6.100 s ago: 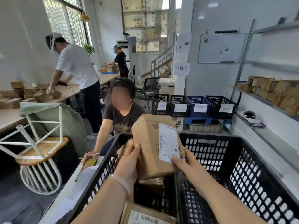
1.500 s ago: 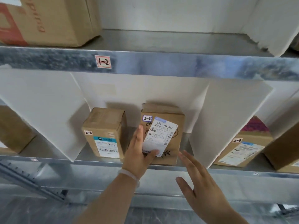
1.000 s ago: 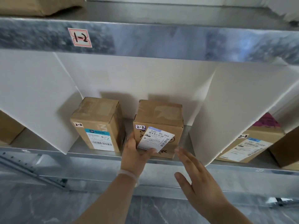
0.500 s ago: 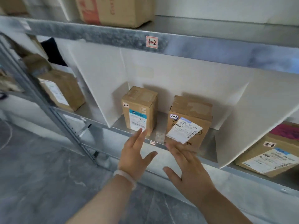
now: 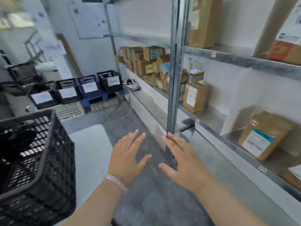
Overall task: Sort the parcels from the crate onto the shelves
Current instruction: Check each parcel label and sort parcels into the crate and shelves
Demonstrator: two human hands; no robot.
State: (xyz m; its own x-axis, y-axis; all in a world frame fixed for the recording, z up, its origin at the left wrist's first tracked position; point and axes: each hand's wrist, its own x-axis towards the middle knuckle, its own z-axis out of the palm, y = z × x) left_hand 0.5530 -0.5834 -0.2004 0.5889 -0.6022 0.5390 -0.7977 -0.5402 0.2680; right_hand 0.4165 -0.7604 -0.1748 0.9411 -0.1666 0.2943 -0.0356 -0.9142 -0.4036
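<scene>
Now | left hand (image 5: 128, 157) spread | right hand (image 5: 184, 160) spread (perhaps touching shelf post (image 5: 173, 79))

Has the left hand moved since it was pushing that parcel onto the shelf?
Yes. The left hand has drawn back off the shelf: it now hangs open over the floor, left of the metal shelf post, holding nothing.

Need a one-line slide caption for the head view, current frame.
Empty, open left hand and right hand held out between the black crate and metal shelves holding cardboard parcels.
</scene>
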